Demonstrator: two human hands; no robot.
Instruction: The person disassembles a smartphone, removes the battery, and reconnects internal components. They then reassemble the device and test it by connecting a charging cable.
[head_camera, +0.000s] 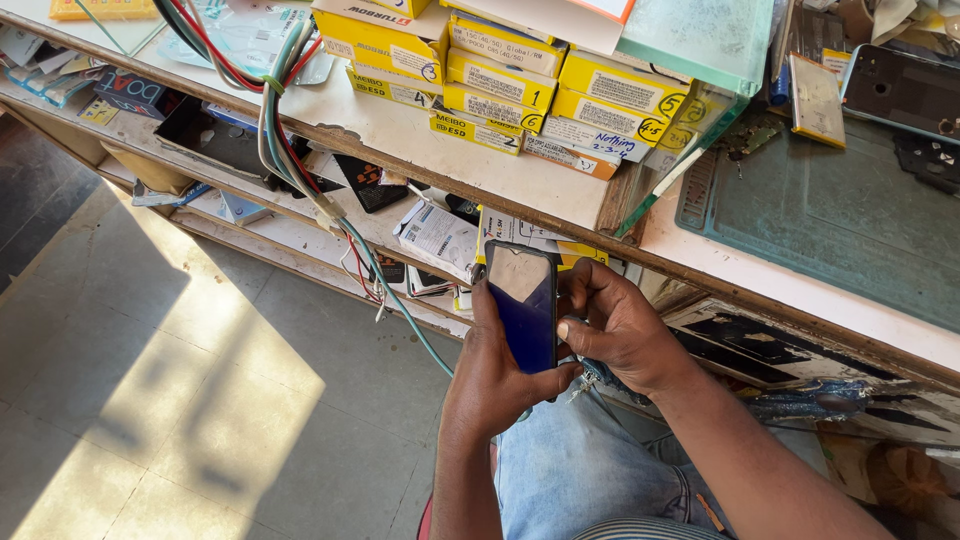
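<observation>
Blue-backed phone (523, 310) is held at frame centre, below the workbench edge (560, 215) — gripped from the left by the left hand (495, 375), pinched along its right edge by the right hand (615, 330). Casing appears closed; no opening is visible yet.

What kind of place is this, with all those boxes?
It looks like a phone repair shop. The left hand and right hand hold a phone at a workbench. Stacked yellow boxes, a green mat and another phone lie on it.
</observation>
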